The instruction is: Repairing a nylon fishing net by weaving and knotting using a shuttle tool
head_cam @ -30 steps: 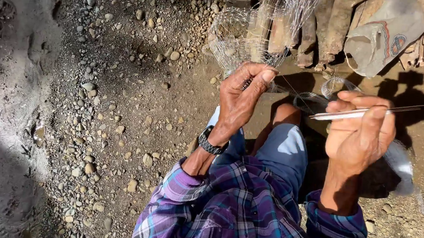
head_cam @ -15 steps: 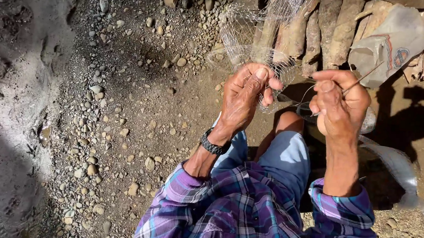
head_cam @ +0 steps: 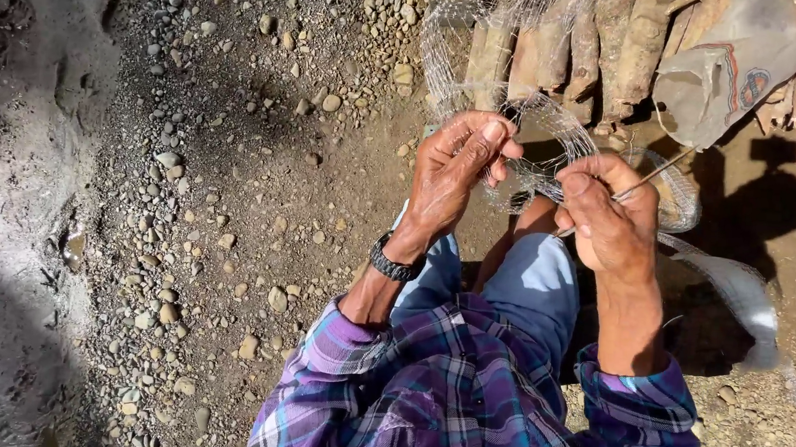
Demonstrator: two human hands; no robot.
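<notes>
Head view looks straight down on a seated person in a purple plaid long-sleeved shirt and blue trousers, working over gravelly ground. At centre frame the left hand, with a black wristwatch on its wrist, has thumb and fingers pinched together on a fold of fine, pale translucent mesh netting, which rises toward the top centre of the frame and also trails off to the lower right. Just beside it, the right hand is closed around a thin, straight, light-coloured netting needle, whose tip points to the upper right. The two hands are near each other, and the netting runs between them. This looks like the stitching or knotting stage of mending the mesh: one hand keeps a section taut while the other guides the tool. The next pass would call for steady tension from the pinching fingers and a careful aim through one small opening, since the strands are hard to tell apart. Stacked split firewood logs and a crumpled grey sack lie along the upper right edge, and scattered round pebbles fill the left half.
</notes>
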